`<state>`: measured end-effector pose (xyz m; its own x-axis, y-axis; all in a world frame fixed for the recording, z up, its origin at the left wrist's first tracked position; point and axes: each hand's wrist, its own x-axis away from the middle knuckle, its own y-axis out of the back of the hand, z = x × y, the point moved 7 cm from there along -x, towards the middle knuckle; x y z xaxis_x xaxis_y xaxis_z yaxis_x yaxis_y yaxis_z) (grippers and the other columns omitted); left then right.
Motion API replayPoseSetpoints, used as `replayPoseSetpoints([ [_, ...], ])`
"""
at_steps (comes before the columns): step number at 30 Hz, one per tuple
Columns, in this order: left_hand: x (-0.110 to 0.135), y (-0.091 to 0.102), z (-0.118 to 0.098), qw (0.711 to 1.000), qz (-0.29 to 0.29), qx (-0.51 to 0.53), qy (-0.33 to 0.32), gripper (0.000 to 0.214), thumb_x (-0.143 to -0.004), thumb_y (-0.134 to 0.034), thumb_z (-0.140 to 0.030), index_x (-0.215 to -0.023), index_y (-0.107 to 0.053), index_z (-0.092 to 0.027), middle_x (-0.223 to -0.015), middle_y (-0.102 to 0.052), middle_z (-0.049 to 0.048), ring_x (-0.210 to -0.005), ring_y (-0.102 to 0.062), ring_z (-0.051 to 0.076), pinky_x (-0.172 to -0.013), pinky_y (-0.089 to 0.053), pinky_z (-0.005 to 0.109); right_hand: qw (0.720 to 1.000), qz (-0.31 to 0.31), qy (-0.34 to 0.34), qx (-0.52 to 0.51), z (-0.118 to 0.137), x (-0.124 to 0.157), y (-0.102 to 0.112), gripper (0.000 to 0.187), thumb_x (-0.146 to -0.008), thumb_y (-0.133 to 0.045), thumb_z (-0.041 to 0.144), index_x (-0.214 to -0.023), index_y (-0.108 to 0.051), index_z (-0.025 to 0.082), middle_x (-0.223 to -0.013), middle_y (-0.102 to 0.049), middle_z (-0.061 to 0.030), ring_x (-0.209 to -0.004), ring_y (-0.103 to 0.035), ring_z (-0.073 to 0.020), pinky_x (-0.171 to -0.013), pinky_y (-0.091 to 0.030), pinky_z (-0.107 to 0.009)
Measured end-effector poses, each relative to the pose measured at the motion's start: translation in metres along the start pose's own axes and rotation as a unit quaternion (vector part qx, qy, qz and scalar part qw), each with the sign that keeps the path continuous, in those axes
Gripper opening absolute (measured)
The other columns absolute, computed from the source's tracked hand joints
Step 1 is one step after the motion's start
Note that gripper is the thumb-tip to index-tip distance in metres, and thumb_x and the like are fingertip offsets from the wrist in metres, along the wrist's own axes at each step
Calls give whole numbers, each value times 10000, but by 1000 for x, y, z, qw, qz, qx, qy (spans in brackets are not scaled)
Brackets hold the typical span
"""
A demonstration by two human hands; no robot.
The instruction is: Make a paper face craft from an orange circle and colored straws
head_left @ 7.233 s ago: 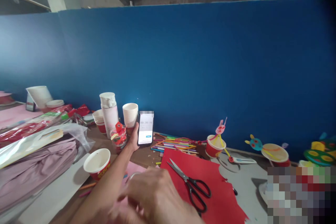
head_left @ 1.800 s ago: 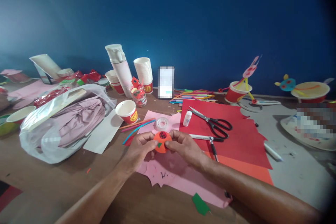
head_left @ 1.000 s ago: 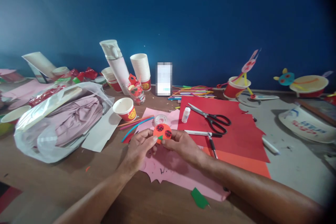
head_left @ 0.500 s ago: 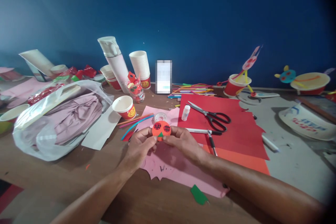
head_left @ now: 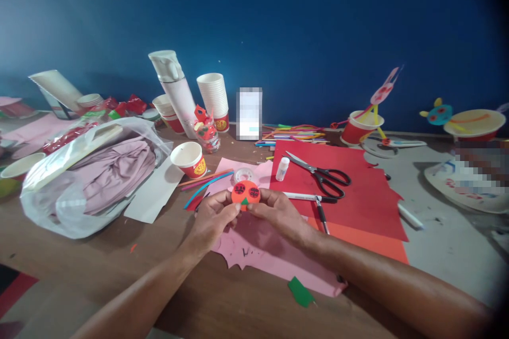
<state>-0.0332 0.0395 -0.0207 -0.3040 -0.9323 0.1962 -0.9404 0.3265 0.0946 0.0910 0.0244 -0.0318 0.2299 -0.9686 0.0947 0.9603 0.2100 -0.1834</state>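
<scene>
Between my two hands is an orange paper disc (head_left: pixel 246 192), with two dark red eye circles and a small green triangle near its lower edge. My left hand (head_left: pixel 212 217) pinches its left edge between thumb and fingers. On the other edge, my right hand (head_left: pixel 278 213) grips it the same way. Beneath them lies a cut sheet of pink paper (head_left: pixel 262 254) with a jagged edge. A roll of clear tape (head_left: pixel 243 174) sits just behind the disc. Close by are a glue bottle (head_left: pixel 282 169), black-handled scissors (head_left: pixel 324 172) and a white marker (head_left: pixel 308 197).
Red paper (head_left: pixel 358 206) covers the right-centre, and a green scrap (head_left: pixel 301 292) lies in front. On the left are a paper cup (head_left: pixel 187 160) and a plastic bag (head_left: pixel 59 222). Behind stand stacked cups (head_left: pixel 212 100), a flask (head_left: pixel 178 95) and a phone (head_left: pixel 249 114). Pipe cleaners (head_left: pixel 294 135) lie near the wall.
Both hands keep their hold on the orange disc, which has barely moved. The view has shifted slightly. A blurred patch now covers part of the white bowl at the far right.
</scene>
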Motion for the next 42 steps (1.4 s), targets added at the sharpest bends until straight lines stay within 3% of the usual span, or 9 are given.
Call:
replayPoseSetpoints([
  [12, 1, 0, 0, 1000, -14, -14, 18, 141, -698, -563, -292, -689, -566, -151, -508, -524, -26, -445, -466, 82, -432, -332, 200, 999, -13, -7, 29, -2, -1, 2, 161, -747, -601, 275, -857, -651, 168, -863, -667, -35, -764, -583, -146, -715, -451, -292],
  [18, 0, 2, 0, 999, -39, 1, 17, 143, -673, -586, -299, -672, -563, -158, -465, -499, -38, -412, -444, 82, -414, -310, 201, 999, -34, -34, 2, -5, 1, 7, 177, -762, -608, 345, -757, -589, 170, -633, -576, 27, -533, -492, -85, -524, -380, -219],
  [24, 2, -2, 0, 999, -29, -9, 17, 144, -678, -566, -288, -612, -512, -172, -471, -479, -47, -424, -423, 80, -431, -320, 206, 1000, -30, -4, -3, -5, -3, 3, 204, -763, -621, 351, -837, -624, 161, -733, -627, -7, -629, -570, -114, -606, -437, -248],
  [30, 3, -6, -2, 999, -14, -30, 15, 136, -671, -555, -288, -620, -520, -166, -471, -458, -52, -431, -403, 79, -435, -311, 207, 997, -61, 1, 42, -4, -4, 6, 96, -752, -581, 236, -769, -637, 159, -700, -636, -1, -629, -567, -115, -592, -438, -237],
  [42, 4, -9, 0, 999, -18, -24, 29, 160, -684, -571, -315, -624, -530, -172, -488, -468, -48, -437, -407, 86, -440, -317, 209, 996, -67, 20, 52, -7, -3, 4, 121, -780, -537, 243, -792, -623, 158, -723, -642, -15, -657, -588, -129, -622, -467, -249],
])
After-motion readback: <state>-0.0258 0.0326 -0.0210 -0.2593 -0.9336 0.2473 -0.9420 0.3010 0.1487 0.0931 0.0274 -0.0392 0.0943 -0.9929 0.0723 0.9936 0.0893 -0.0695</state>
